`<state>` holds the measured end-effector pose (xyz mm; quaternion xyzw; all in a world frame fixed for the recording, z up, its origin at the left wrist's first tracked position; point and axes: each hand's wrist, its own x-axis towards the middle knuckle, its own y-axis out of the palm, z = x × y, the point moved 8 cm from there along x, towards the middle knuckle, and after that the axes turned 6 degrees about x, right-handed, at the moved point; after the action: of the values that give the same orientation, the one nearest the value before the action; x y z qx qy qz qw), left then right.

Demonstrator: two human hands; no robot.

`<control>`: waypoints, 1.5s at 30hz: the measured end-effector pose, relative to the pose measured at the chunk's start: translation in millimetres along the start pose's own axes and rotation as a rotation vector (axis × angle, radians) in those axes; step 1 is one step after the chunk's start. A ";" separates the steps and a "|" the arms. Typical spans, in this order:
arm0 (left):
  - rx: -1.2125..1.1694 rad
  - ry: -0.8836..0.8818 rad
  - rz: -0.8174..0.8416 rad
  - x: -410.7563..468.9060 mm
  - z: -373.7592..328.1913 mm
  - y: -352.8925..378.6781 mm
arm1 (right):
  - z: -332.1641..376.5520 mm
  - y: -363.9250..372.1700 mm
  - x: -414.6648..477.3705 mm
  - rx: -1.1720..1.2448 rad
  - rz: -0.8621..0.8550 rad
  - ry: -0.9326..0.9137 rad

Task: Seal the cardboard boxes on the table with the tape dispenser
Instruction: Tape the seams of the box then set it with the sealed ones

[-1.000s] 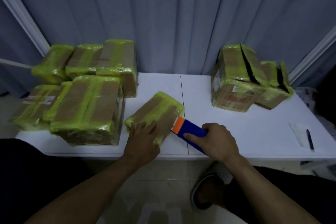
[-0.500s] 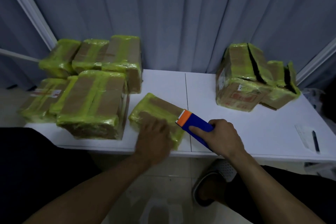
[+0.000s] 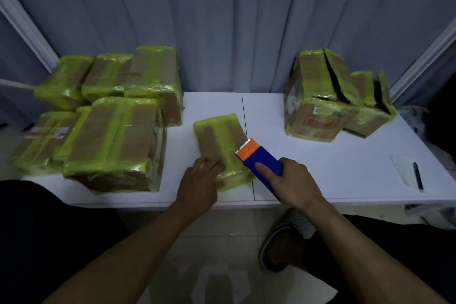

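Note:
A small flat cardboard box (image 3: 219, 140) wrapped in yellow-green tape lies near the front edge of the white table (image 3: 320, 170). My left hand (image 3: 197, 185) rests on its near left corner, fingers laid over the top. My right hand (image 3: 293, 182) grips the blue tape dispenser (image 3: 261, 163); its orange toothed head hovers over the box's right edge. Two boxes with split, open tops stand at the back right, a large one (image 3: 315, 96) and a smaller one (image 3: 370, 106).
Several taped boxes (image 3: 111, 140) are stacked on the table's left side. A pen (image 3: 418, 176) lies on a paper slip (image 3: 402, 168) at the right. Grey curtains hang behind. A sandalled foot (image 3: 286, 239) shows under the front edge.
The small box has turned clockwise under my left hand, from lying diagonally to nearly lengthwise. The dispenser head moved from the box's right end to its right edge.

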<state>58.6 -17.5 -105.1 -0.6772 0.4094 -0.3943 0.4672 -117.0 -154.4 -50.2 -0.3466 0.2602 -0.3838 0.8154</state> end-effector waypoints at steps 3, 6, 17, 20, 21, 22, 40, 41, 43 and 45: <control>0.001 -0.023 0.020 -2.7 9.4 -5.3 | 7.5 1.2 -2.0 0.007 0.050 -0.018; 0.006 -0.010 0.097 -7.2 14.3 -8.9 | 9.2 2.4 -10.8 0.055 0.086 -0.013; -0.654 -0.383 0.044 -59.3 32.5 -64.3 | 14.9 43.5 -65.1 0.073 0.232 -0.070; -1.034 -0.609 0.127 -58.6 25.8 -56.2 | 26.0 39.5 -63.3 0.206 0.220 -0.115; -1.148 -0.666 0.146 -57.6 21.8 -56.0 | 30.3 37.4 -63.6 0.248 0.220 -0.135; -1.226 -0.691 0.161 -56.6 17.9 -57.3 | 34.5 36.3 -64.6 0.279 0.226 -0.155; -1.310 -0.671 0.152 -48.1 21.9 -62.4 | 56.3 31.9 -62.6 0.334 0.197 -0.200; -1.305 -0.661 0.131 -47.5 24.0 -65.4 | 59.4 30.9 -63.3 0.328 0.200 -0.204; -1.215 -0.634 0.113 -46.7 28.5 -71.9 | 62.5 31.2 -62.1 0.299 0.204 -0.215; -1.120 -0.613 0.097 -45.1 32.5 -74.9 | 64.6 32.7 -60.4 0.251 0.208 -0.246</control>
<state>86.4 51.2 -48.6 -0.8814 0.4314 0.1126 0.1559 -92.3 -66.8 -25.3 -0.2577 0.1430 -0.2818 0.9131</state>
